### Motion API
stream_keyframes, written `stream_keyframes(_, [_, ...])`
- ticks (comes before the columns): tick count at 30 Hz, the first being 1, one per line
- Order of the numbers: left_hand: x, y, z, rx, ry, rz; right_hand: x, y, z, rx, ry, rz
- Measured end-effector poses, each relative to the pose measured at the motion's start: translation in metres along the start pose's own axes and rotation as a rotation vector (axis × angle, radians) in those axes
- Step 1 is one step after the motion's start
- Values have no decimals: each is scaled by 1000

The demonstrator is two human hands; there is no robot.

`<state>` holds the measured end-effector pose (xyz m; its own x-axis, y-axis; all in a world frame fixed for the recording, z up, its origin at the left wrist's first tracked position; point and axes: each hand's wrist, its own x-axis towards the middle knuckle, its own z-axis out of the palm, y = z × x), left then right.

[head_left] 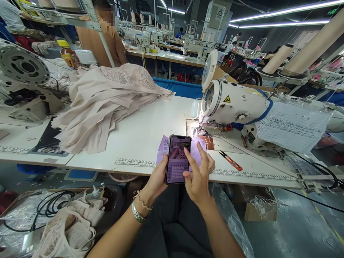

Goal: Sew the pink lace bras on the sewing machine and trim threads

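Purple-screened phone (178, 158) between both raised hands (199, 175)

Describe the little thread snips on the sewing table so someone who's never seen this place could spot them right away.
Start at the big white sewing machine on the right of the white table. Just in front of its base, near the table's ruler-marked front edge, lie the thread snips, to the right of the phone that the hands hold. Their orange handles and dark blades set them apart from the pale things around them.

The phone (178, 158) hides most of the purple slip (164, 147); its screen text is too small to read.
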<state>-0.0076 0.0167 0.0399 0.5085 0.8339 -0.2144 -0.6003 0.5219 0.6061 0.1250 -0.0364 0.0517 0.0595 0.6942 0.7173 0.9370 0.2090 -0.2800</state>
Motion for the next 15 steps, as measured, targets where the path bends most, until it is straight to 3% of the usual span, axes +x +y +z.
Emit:
stream_keyframes(8, [-1,-3,1,69,-7,96,32,-11,3,-43,-56,-113])
stream_keyframes(15, [-2,-2,4,57,2,90,23,-8,5,-12,-31,-93])
